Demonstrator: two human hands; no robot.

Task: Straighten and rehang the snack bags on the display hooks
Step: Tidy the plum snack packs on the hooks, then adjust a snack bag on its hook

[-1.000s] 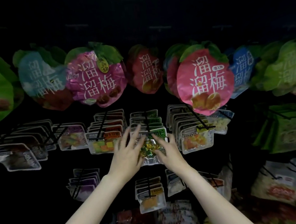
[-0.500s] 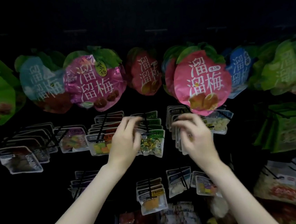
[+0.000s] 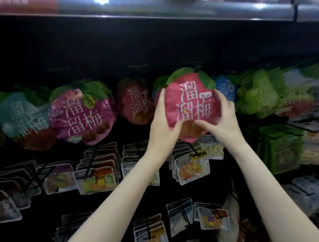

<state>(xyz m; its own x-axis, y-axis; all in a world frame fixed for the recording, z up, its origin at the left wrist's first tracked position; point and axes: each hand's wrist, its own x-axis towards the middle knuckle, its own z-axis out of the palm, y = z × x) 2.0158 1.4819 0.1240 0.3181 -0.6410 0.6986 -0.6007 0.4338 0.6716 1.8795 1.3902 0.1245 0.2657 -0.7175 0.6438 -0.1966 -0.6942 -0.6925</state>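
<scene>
Fingers of the left hand (image 3: 161,123) and right hand (image 3: 223,119) curl round the sides of the pink plum bag (image 3: 191,106), gripping it in the top row. Overhead runs the grey shelf edge (image 3: 164,13). A magenta bag (image 3: 82,116) and a red bag (image 3: 133,102) hang left; a blue bag (image 3: 225,90) crowds its right edge. Below, small clear packets (image 3: 191,169) sit on a black hook (image 3: 193,149).

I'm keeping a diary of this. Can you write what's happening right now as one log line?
step: straighten bag | left hand: holds pink bag left edge | right hand: holds right edge | bag: top row, beside red bag
</scene>
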